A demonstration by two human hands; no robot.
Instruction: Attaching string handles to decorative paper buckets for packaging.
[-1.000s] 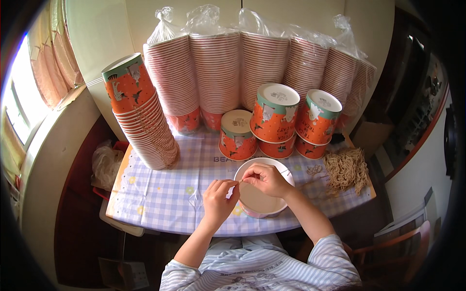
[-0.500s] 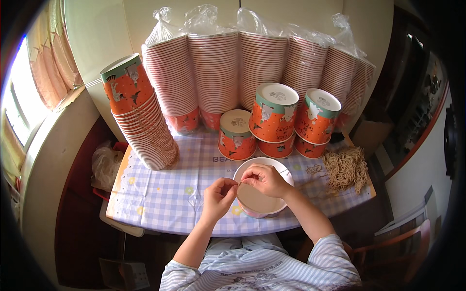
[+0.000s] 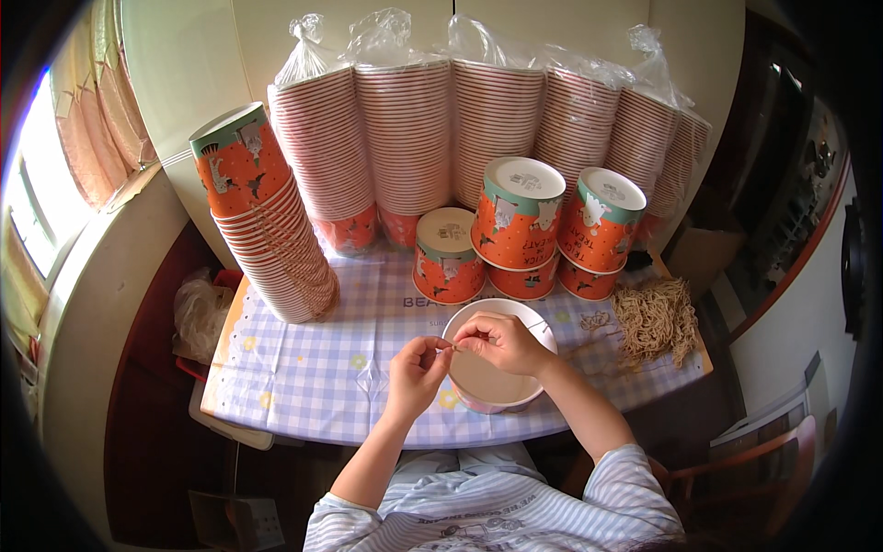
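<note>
A round white-lined paper bucket stands mouth up at the front of the table. My left hand is at its left rim, thumb and forefinger pinched together. My right hand reaches over the mouth and pinches at the same spot. A short bit of beige cord seems to show between the touching fingertips, mostly hidden by the fingers. On the right rim a small dark line of cord shows. A tangled bundle of beige cords lies at the table's right end, with loose strands beside it.
Upside-down orange buckets stand behind the work, some stacked in twos. A tall leaning stack of buckets with cords is on the left. Several plastic-wrapped stacks line the back. A checked cloth covers the table; a chair is at right.
My fingertips have shifted very slightly at the left rim, still pinched together. The bucket and everything around it look the same.
</note>
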